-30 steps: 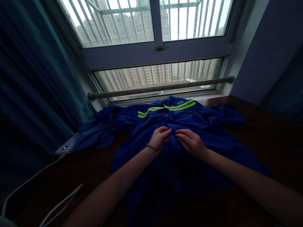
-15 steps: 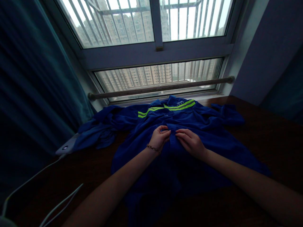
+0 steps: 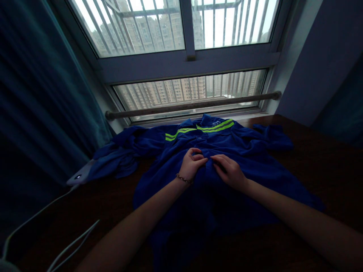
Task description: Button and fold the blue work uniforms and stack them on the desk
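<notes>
A blue work jacket (image 3: pixel 246 173) with yellow-green reflective stripes lies spread on a dark wooden surface, its collar toward the window. My left hand (image 3: pixel 193 162), with a braided bracelet at the wrist, pinches the cloth at the front opening. Close beside it on the right, my right hand (image 3: pixel 228 170) grips the same front edge between thumb and fingers. The fingertips of both hands nearly meet. Whatever small part lies between them is hidden. Higher up the front, a button (image 3: pixel 200 138) shows below the stripes.
A metal rail (image 3: pixel 193 107) crosses before the barred window. Blue curtains (image 3: pixel 51 83) hang at the left. A white device with a lit display (image 3: pixel 78 176) lies partly under the left sleeve, with a white cable (image 3: pixel 36 215) running from it. Another white cord (image 3: pixel 75 243) lies nearer.
My left hand has shifted slightly right, its thumb now reaching closer to the right fingertips. My right hand has barely moved, and the jacket lies as before.
</notes>
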A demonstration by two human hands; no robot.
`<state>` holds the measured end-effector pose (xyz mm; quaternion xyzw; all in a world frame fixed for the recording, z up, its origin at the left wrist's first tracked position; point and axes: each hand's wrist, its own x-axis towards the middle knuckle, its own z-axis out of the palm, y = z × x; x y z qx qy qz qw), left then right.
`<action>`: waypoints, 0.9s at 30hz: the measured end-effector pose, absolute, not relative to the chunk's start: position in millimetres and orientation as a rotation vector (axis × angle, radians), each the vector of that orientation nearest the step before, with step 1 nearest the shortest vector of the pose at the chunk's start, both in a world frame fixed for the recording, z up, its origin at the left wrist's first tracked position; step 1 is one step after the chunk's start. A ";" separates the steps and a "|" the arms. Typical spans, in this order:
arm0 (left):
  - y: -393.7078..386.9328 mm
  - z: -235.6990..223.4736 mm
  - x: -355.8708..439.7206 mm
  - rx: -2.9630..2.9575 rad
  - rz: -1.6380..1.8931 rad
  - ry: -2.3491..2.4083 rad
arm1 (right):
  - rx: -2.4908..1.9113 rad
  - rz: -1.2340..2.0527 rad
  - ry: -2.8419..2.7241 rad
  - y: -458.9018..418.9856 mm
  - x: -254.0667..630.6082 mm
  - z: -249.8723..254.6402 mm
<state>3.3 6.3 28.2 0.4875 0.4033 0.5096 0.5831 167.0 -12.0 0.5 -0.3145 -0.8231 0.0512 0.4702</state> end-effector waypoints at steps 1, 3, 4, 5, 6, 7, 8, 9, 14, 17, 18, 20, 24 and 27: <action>6.8 27.7 3.1 1.137 1.190 0.943 | -0.770 0.123 -2.019 -11.3 167.1 0.5; 8.8 25.8 2.3 1.130 1.190 0.952 | -0.773 0.109 -2.024 -10.6 167.4 1.7; 10.5 24.3 1.4 1.126 1.193 0.956 | -0.777 0.094 -2.022 -11.0 167.5 3.0; 12.9 22.3 0.0 1.124 1.195 0.958 | -0.781 0.074 -2.011 -12.2 167.4 4.8; 15.8 20.0 -2.1 1.127 1.196 0.961 | -0.782 0.057 -1.998 -14.3 167.1 6.8; 19.3 17.4 -4.8 1.138 1.194 0.968 | -0.774 0.044 -1.992 -17.1 166.3 9.0; 23.3 14.5 -8.0 1.155 1.193 0.982 | -0.754 0.039 -2.011 -20.6 165.2 11.0; 27.5 11.5 -11.7 1.179 1.191 1.002 | -0.725 0.042 -2.062 -24.4 163.7 12.6; 46.3 -0.5 -29.2 1.330 1.166 1.135 | -0.818 0.028 -2.448 -32.2 155.7 9.4; 48.7 1.7 -32.8 1.430 1.142 1.202 | -1.028 0.064 -2.417 -20.9 158.2 -0.4; 47.0 5.0 -32.5 1.473 1.143 1.234 | -1.058 0.101 -2.399 -15.5 160.6 -4.0; 40.0 14.8 -29.8 1.583 1.164 1.324 | -1.079 0.196 -2.366 -4.8 166.2 -10.3; 18.2 35.5 -21.7 1.940 1.079 1.343 | -1.093 0.388 -2.271 9.6 174.4 -17.0; 6.9 39.7 -18.3 2.045 0.841 1.282 | -1.079 0.463 -2.232 10.1 174.1 -14.7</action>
